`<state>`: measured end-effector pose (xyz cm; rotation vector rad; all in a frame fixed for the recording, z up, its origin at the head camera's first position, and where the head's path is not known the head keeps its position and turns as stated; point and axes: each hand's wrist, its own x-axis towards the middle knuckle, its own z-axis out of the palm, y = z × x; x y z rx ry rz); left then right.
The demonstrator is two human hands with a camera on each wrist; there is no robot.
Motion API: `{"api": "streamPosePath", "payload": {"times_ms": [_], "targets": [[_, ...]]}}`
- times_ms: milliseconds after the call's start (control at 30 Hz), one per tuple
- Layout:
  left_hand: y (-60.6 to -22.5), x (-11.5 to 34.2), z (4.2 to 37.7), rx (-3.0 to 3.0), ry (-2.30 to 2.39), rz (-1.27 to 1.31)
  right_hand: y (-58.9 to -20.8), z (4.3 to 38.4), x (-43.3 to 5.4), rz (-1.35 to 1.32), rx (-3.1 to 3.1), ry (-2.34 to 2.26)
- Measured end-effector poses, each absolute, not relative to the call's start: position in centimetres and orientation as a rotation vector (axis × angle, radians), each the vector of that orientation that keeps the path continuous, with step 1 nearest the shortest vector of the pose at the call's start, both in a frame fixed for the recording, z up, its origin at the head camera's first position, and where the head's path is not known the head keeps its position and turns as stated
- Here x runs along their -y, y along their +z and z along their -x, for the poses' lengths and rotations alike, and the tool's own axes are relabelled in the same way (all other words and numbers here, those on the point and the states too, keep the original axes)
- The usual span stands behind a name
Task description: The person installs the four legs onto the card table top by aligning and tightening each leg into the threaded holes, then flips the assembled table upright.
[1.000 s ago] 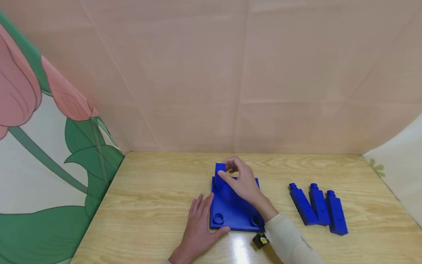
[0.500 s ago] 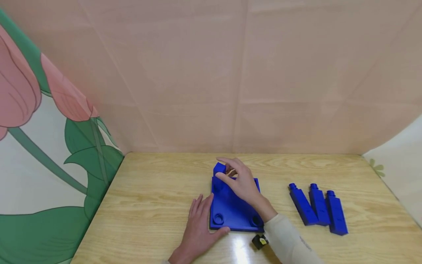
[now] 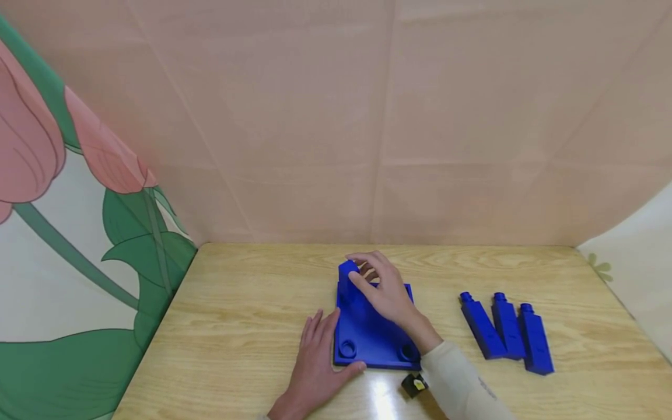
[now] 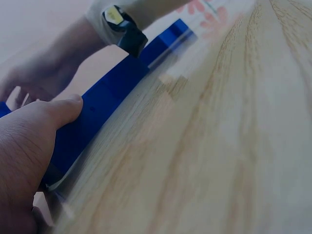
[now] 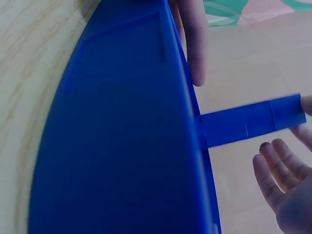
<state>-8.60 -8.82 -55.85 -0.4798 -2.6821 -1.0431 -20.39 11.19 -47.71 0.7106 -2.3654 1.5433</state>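
Note:
In the head view, a blue square tabletop lies with its round corner sockets facing up. At its far left corner stands a blue table leg, upright. My right hand pinches the leg near its top between thumb and forefinger; the other fingers are spread off it, as the leg in the right wrist view shows. My left hand braces the near left corner, straight fingers along the left edge and thumb along the front edge. In the left wrist view, that thumb presses the tabletop's side.
Three loose blue table legs with round knobbed ends lie to the right on the wooden table. A small black device hangs at my right wrist, close to the tabletop's front edge. A pink cloth backs the table.
The leg has turned about its upright axis, and its top now leans slightly left. My right thumb and fingers loosened, then closed on it again. My left hand has stayed in place.

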Motion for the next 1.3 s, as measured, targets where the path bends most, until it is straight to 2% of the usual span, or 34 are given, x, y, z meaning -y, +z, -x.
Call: {"api": "streamPosePath", "payload": {"times_ms": [533, 1067, 1300], "targets": [[-55.65, 8.96, 8.66, 2.75, -1.048, 0.466, -47.8, 20.05, -10.31, -0.527, 2.377, 1.537], [-55.84, 8.82, 8.54, 2.686, -1.03, 0.487, -47.76, 20.07, -11.18, -0.862, 2.403, 1.458], [-55.79, 8.84, 8.61, 2.719, -1.057, 0.478, -47.71, 19.99, -10.96, -0.751, 2.432, 1.467]]}}
